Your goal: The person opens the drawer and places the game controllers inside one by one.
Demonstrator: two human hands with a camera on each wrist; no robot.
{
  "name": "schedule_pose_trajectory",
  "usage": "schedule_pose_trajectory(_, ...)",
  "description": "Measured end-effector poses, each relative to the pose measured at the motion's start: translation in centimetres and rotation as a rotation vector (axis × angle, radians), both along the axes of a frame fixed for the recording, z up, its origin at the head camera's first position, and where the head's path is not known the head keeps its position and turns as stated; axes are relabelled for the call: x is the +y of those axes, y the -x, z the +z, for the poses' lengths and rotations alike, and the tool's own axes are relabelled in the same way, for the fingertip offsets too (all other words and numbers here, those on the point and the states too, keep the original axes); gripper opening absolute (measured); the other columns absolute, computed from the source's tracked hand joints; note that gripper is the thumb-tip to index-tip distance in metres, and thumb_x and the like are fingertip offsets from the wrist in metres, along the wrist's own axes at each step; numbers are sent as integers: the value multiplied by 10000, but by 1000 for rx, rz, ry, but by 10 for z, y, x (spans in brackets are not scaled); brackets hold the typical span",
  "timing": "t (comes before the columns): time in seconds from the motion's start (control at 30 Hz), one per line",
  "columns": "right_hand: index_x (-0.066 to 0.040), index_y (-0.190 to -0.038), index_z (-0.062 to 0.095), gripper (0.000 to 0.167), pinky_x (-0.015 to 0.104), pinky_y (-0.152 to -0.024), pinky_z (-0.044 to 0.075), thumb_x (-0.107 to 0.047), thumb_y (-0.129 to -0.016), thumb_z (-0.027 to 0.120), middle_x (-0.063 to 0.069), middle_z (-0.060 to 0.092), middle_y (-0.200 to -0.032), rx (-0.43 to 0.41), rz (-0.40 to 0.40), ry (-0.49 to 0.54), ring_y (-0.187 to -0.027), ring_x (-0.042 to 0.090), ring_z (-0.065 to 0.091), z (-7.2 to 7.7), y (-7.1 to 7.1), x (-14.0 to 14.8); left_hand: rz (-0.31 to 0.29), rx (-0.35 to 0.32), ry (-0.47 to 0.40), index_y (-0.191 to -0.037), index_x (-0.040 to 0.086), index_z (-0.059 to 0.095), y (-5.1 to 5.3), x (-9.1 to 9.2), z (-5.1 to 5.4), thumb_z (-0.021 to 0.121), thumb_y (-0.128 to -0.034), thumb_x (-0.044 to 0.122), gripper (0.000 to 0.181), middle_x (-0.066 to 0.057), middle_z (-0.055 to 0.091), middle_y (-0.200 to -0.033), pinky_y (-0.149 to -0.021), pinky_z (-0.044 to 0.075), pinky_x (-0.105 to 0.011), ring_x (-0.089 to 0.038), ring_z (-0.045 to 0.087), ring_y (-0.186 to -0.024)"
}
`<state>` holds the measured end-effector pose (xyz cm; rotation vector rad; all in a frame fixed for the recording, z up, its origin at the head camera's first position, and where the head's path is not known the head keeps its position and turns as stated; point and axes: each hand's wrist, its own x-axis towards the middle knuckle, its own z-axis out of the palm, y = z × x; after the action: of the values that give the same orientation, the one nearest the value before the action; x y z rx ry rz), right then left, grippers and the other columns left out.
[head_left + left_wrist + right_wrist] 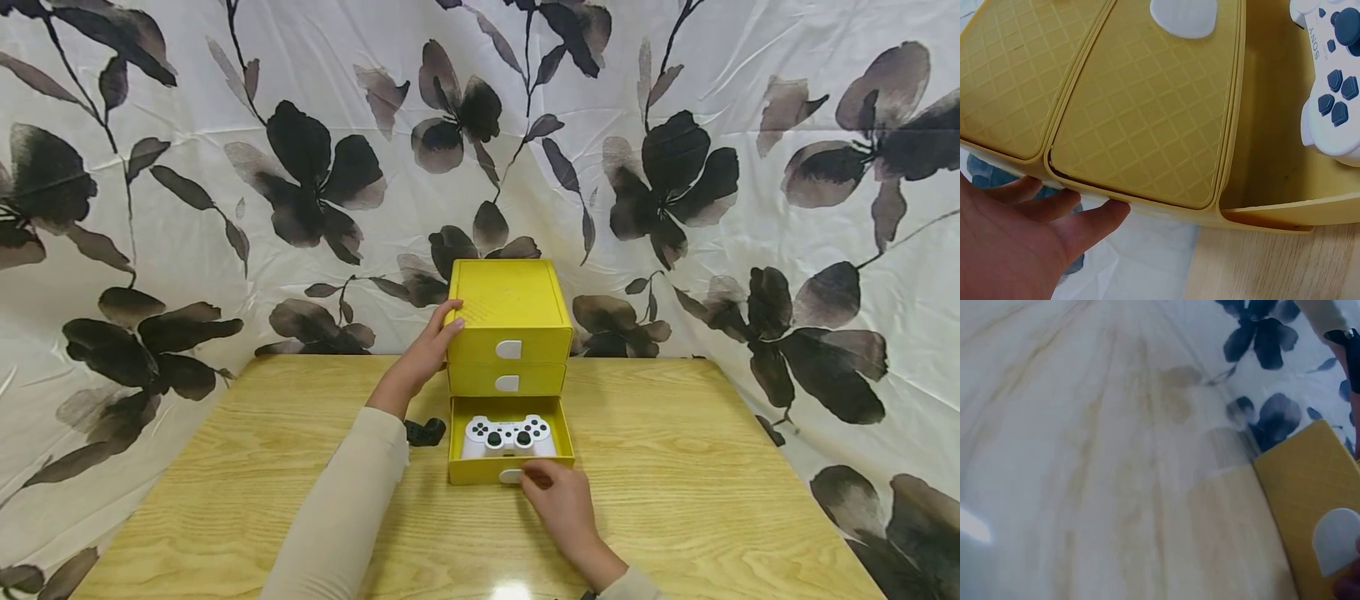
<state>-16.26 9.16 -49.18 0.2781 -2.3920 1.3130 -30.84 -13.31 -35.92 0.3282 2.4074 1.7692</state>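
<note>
A yellow unit of three stacked drawers [510, 292] stands on the table, each drawer front with a white tab. Its bottom drawer [459, 475] is pulled out, and a white Sony game controller [508, 435] lies inside, also partly seen in the left wrist view [1335, 119]. My left hand [431, 346] rests against the unit's upper left side, its fingers extended along the side wall in the left wrist view. At the bottom drawer's front, my right hand [562, 504] pinches the white tab [511, 476]. In the right wrist view only fingertips [1349, 587] show beside that tab.
A wooden table [675, 483] spreads around the unit. Just left of the open drawer is a small black object [426, 432], its kind unclear. Behind the table hangs a white cloth [570, 217] with dark flowers.
</note>
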Motion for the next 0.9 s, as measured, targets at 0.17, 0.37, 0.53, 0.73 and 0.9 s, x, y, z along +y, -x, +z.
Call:
schedule_pose_trajectory(0.17, -88, -848, 765, 61, 175, -618, 544, -95, -790, 780, 51, 754, -796, -88, -40, 124, -686, 90, 707, -3, -1, -2, -4, 0, -2, -1437, 448, 233, 0, 0, -1, 392, -987, 574, 493, -11, 126, -1619, -1068, 294, -686, -383, 287, -1425)
schedule_pose_trajectory(0.37, -98, -847, 771, 70, 173, -626, 542, -114, -782, 793, 55, 755, -810, -163, -83, 230, -697, 77, 700, -5, 0, -6, -5, 1, -2, -1440, 443, 230, 0, 0, -1, 387, -989, 574, 495, -12, 121, -1622, -1068, 290, -688, -384, 278, -1431)
schedule_pose_trajectory(0.53, -105, -848, 775, 79, 163, -644, 534, -146, -785, 799, 52, 757, -826, -221, -111, 305, -731, 63, 697, -7, 2, -8, 0, -1, -1, -1434, 447, 231, -1, 0, 0, 384, -987, 581, 491, -17, 127, -1617, -1076, 289, -679, -379, 277, -1432)
schedule_pose_trajectory(0.73, -99, -857, 772, 111, 160, -643, 523, -180, -787, 803, 45, 757, -831, -225, -113, 311, -745, 63, 693, -6, 2, -8, 4, 2, -1, -1433, 448, 233, -2, 0, 0, 380, -990, 577, 485, -20, 130, -1615, -1075, 296, -674, -381, 287, -1425)
schedule_pose_trajectory(0.9, -103, -862, 773, 88, 170, -656, 533, -152, -792, 794, 46, 755, -834, -228, -100, 324, -754, 67, 687, -5, 5, -10, 3, 1, -9, -1435, 444, 237, -1, 0, -1, 381, -995, 564, 479, -25, 135, -1613, -1077, 297, -671, -381, 293, -1421)
